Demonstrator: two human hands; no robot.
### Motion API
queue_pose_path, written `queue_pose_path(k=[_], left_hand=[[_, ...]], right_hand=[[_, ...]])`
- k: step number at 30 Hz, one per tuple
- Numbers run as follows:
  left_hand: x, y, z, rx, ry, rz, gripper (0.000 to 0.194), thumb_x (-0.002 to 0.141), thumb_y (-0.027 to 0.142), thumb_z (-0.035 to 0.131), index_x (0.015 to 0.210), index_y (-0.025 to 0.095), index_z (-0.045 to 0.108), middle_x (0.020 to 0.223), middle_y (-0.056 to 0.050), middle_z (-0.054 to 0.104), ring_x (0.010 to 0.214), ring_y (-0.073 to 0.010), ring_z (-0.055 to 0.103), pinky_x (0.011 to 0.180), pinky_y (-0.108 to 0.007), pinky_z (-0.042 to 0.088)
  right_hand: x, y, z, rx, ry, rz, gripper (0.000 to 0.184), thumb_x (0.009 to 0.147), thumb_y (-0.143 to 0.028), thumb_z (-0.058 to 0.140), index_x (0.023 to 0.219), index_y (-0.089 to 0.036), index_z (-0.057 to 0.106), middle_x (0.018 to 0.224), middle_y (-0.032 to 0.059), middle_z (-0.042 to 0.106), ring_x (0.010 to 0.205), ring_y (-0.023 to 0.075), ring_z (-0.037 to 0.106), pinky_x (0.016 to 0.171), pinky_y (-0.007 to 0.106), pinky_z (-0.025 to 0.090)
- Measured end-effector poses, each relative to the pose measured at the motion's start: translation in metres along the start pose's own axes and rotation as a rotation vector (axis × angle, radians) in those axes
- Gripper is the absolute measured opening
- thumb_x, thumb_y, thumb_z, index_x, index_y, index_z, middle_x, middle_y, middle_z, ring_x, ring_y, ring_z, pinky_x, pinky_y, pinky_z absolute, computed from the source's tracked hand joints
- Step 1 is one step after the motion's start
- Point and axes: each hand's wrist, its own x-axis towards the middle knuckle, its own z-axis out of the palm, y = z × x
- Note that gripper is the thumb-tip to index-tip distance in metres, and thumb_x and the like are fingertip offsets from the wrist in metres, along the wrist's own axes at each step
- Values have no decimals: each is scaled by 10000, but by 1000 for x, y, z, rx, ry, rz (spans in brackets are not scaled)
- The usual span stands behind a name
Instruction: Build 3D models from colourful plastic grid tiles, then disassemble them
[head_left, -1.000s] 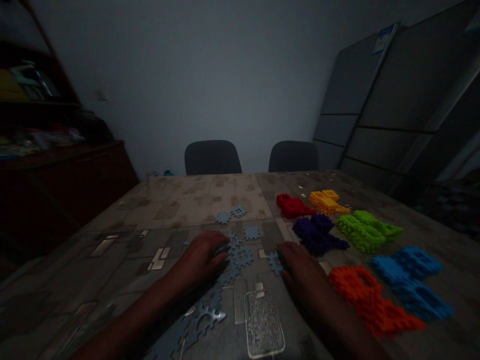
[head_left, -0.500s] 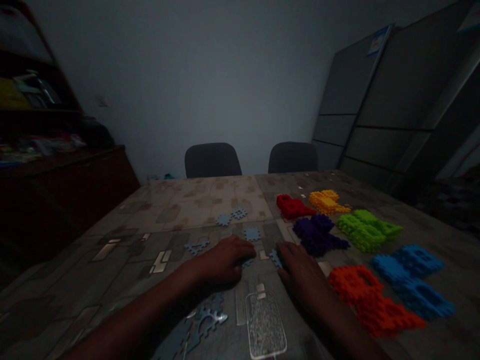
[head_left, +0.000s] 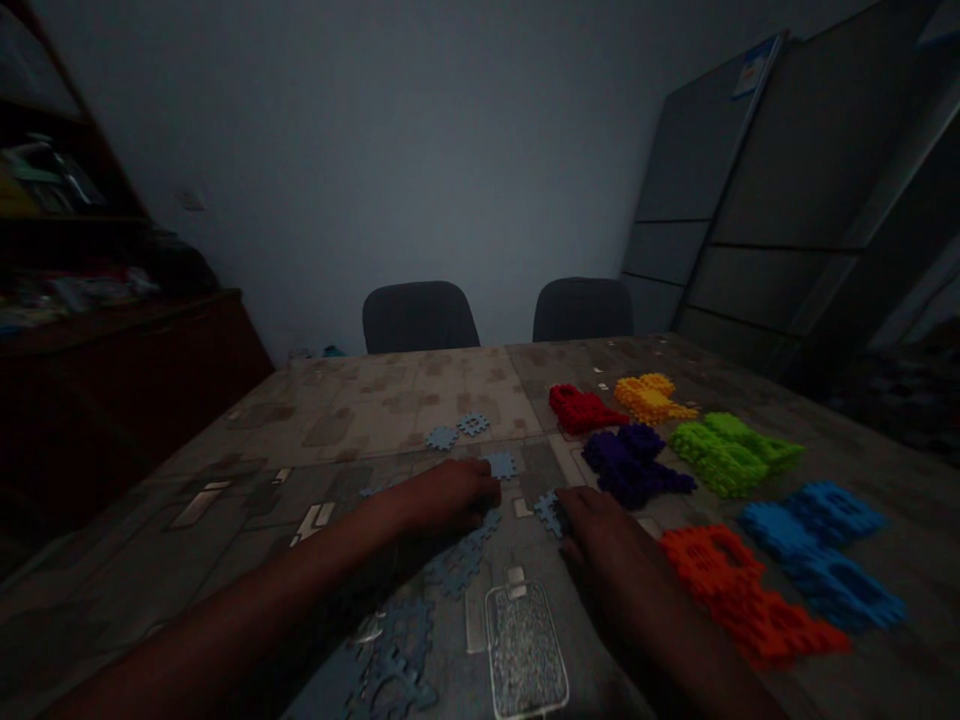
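My left hand is over the middle of the table with its fingers curled down. What lies under its fingertips is hidden. Just beyond them is a flat grey-blue square piece with toothed edges. A larger toothed grey-blue piece lies partly below the hand. My right hand rests low on the tabletop, fingers extended, the tips touching the edge of a small grey-blue toothed piece. More grey-blue interlocking pieces lie near me, partly behind my left forearm.
Toothed pieces sit in coloured piles on the right: red, yellow, purple, green, blue and orange. Two grey-blue pieces lie farther back. Dark chairs stand beyond the patterned table.
My left hand has shifted slightly left and its fingers have curled more. More of the grey-blue pieces below it now show. My right hand has hardly moved. The view has shifted slightly.
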Motion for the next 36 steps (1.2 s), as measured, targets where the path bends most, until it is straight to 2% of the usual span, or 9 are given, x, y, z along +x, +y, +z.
queue_pose_path(k=[6,9,12,15,17,19,24,30,36], left_hand=[[8,13,9,59,110,-187,157,854,284,663,914,140,640,960,-140,653,885,-317,659,792,-423,534],[7,13,13,36,173,-225,167,909,249,556,886,117,654,920,-172,656,873,-343,665,770,-461,535],[0,9,11,-39,170,-94,218,861,117,540,1039,171,655,1061,-116,675,1014,-281,645,893,-406,517],[-8,5,8,-132,132,67,534,762,100,656,1269,247,572,1265,-53,641,1171,-233,586,1034,-357,452],[-11,2,8,-182,129,108,652,734,143,713,1350,222,517,1316,-84,614,1196,-256,571,1050,-380,444],[-12,-1,11,-216,132,126,652,735,188,737,1350,200,522,1294,-103,619,1182,-279,576,1038,-402,451],[-13,-8,18,-268,105,182,685,738,293,795,1360,207,521,1297,-108,615,1188,-312,559,1048,-438,435],[-14,-4,22,-267,143,232,654,745,196,746,1357,212,517,1295,-106,615,1206,-301,532,1083,-460,401],[-30,4,20,-277,141,137,665,723,172,733,1351,224,519,1262,-94,592,1177,-278,547,1058,-421,434]], right_hand=[[10,-9,11,-58,-129,89,459,912,-55,452,1349,-120,577,1282,209,603,1143,302,590,943,396,472],[15,-8,12,-60,-126,108,481,921,-70,488,1400,-91,526,1273,212,595,1145,308,585,946,396,473],[15,-3,11,-57,-128,116,535,916,-75,531,1447,-74,470,1279,206,590,1171,316,569,968,395,462],[13,-3,8,-32,-101,111,466,933,-118,549,1399,-108,529,1255,183,607,1161,312,572,961,395,465],[12,-7,7,-9,-83,100,377,946,-178,568,1319,-129,597,1241,175,615,1152,313,575,958,406,464],[10,-13,8,14,-98,90,334,930,-240,616,1246,-137,642,1229,170,621,1141,319,578,954,417,465],[3,-26,13,22,-163,62,432,844,-297,728,1231,-124,649,1281,187,599,1189,355,546,986,457,446],[-2,-31,16,-15,-183,62,492,854,-260,717,1297,-75,606,1386,231,550,1287,387,491,1072,502,396],[-2,-29,14,1,-186,42,447,843,-203,708,1258,-63,621,1374,244,561,1267,394,507,1058,510,409]])
